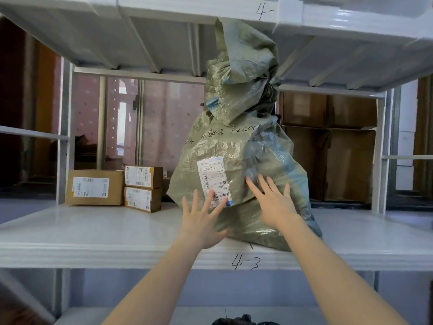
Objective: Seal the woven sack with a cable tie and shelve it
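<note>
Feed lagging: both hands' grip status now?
Left hand: open, fingers spread against the green woven plastic sack.
Right hand: open, flat on it.

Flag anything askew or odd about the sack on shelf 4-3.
The woven sack leans, its lower right corner hanging slightly over the shelf's front edge. Its shipping label is stuck on tilted. Both the left hand and right hand press flat against it. No tears or spills show.

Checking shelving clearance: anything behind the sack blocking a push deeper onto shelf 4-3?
Nothing visible. Both hands press the woven sack, already on the shelf. Cardboard boxes sit to its left; the space directly behind is hidden.
</note>
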